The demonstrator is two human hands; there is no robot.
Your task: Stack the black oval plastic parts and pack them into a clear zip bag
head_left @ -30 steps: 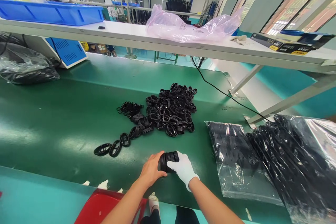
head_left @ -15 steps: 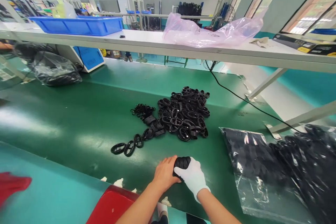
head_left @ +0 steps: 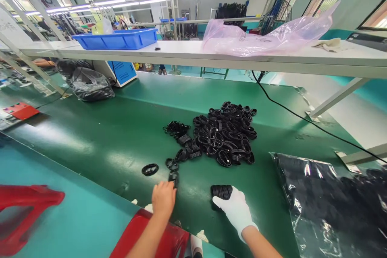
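In the head view, my bare left hand (head_left: 163,196) has its fingers closed at the edge of a small coiled black cable (head_left: 173,176), which it tilts up off the table. To the right, my white-gloved right hand (head_left: 237,209) grips a row of coiled black cables (head_left: 221,192) pressed side by side. Two more single coils lie near my left hand, one flat oval coil (head_left: 150,169) and another coil (head_left: 171,164) just behind the pinched one. Beyond them spreads a large heap of coiled cables (head_left: 228,129), with a cluster of small black rings (head_left: 176,128) at its left.
The green tabletop (head_left: 127,129) runs under a white shelf (head_left: 181,54) bearing a blue tray (head_left: 116,40) and pink plastic bag (head_left: 242,40). Clear bags of black items (head_left: 326,193) lie at right. A red stool (head_left: 169,234) stands at the front edge; a black cord (head_left: 290,117) crosses the right.
My left hand has left the cable bundle and moved left to a single coil, now tilted up. The right hand keeps the bundle alone. The view has turned left.
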